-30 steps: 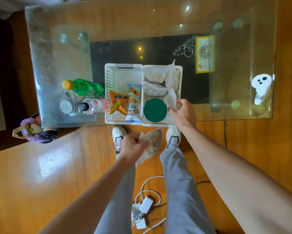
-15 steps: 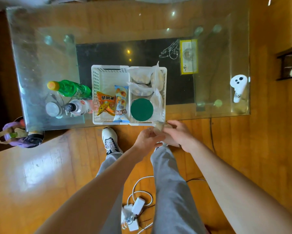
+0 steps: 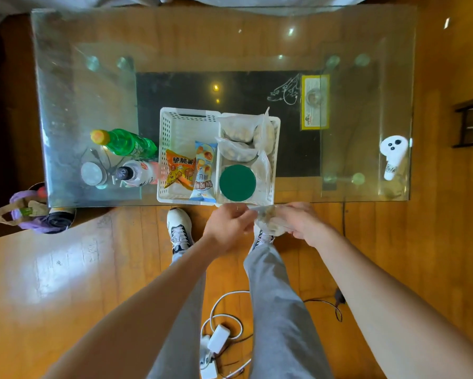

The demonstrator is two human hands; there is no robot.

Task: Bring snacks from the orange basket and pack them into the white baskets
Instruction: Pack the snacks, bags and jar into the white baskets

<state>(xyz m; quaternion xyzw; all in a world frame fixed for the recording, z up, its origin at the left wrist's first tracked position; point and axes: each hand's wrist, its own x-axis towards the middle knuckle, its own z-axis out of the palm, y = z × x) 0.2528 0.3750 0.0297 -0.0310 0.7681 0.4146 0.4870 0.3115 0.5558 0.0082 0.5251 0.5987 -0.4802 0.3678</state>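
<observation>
Two white baskets stand side by side at the glass table's near edge. The left basket [image 3: 187,124] holds an orange snack pack [image 3: 179,170] and a blue bread pack [image 3: 204,170]. The right basket [image 3: 277,149] holds a green-lidded tub [image 3: 237,182] and several clear bags [image 3: 236,151]. Just in front of the right basket, below the table edge, my left hand [image 3: 228,225] and my right hand [image 3: 301,224] both grip one clear bag of snacks [image 3: 266,221]. The orange basket is out of view.
A green bottle [image 3: 123,142], a white bottle [image 3: 137,172] and a small lid [image 3: 92,173] stand left of the baskets. A white controller [image 3: 392,154] lies at the table's right end. A bin with a purple bag [image 3: 36,214] sits left; cables and a charger [image 3: 219,337] lie by my feet.
My right hand left the right basket and came down to the clear bag. My left hand brought the bag rightward; both hands now hold it in front of the right basket.
</observation>
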